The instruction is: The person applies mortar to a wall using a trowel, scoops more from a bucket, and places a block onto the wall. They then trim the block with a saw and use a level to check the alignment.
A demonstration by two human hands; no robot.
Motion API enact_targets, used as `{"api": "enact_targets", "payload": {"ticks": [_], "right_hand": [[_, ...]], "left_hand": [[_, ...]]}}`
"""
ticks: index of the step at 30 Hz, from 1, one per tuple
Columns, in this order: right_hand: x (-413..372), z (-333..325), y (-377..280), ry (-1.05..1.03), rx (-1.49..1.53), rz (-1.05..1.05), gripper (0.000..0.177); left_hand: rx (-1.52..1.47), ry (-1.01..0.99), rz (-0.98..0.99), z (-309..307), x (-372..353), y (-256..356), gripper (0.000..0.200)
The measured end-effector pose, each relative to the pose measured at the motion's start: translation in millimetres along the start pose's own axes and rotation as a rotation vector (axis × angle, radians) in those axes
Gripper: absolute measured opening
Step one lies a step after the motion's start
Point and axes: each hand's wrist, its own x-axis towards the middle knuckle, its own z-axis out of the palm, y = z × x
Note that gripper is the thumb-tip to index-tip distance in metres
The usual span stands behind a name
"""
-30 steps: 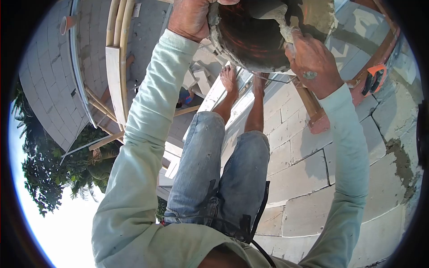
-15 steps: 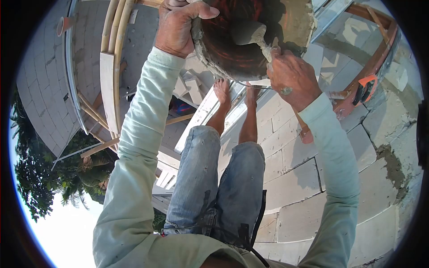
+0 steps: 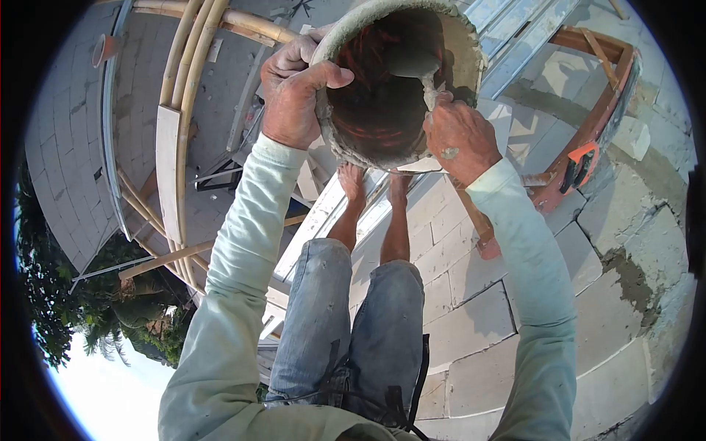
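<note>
A round bucket (image 3: 351, 151) with a mortar-crusted rim is tilted so that its dark, reddish inside faces me. My left hand (image 3: 293, 95) grips the rim at the left, thumb over the edge and fingers behind. Inside the bucket is a trowel (image 3: 413, 65), its blade grey and its neck coated with mortar. My right hand (image 3: 463, 138) is closed around the trowel's handle at the right side of the bucket. Below the bucket, my bare feet (image 3: 353, 181) stand on a pale, narrow surface.
Pale block masonry (image 3: 478, 367) spreads at the right, with a wet mortar patch (image 3: 631, 283). A saw with an orange handle (image 3: 581, 166) rests by a reddish wooden frame (image 3: 614, 103). Metal channels (image 3: 526, 40) lie at the top. Bamboo poles (image 3: 193, 55) stand at left.
The bucket has come lower in view, showing more of its rim and inside. Both hands keep their holds; the right hand and trowel have shifted slightly left and down.
</note>
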Motion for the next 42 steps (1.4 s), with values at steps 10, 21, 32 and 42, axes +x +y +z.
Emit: {"api": "enact_targets", "payload": {"ticks": [10, 21, 32, 42], "right_hand": [[-5.2, -24.5, 6.2, -0.080, -0.269, -0.037, 0.027], [8.4, -18.0, -3.0, 0.110, -0.657, -0.343, 0.026], [5.4, -12.2, 10.3, 0.118, -0.072, -0.359, 0.043], [-21.1, -8.1, 22.6, 0.077, 0.552, -0.293, 0.042]], "left_hand": [[0.171, -0.044, 0.068, -8.4, -1.5, 0.4, 0.020], [0.218, -0.075, 0.092, 3.3, -4.2, 17.7, 0.017], [0.154, -0.141, 0.149, -3.0, -2.6, 32.0, 0.017], [0.069, -0.012, 0.006, -15.0, -7.0, 38.2, 0.020]]}}
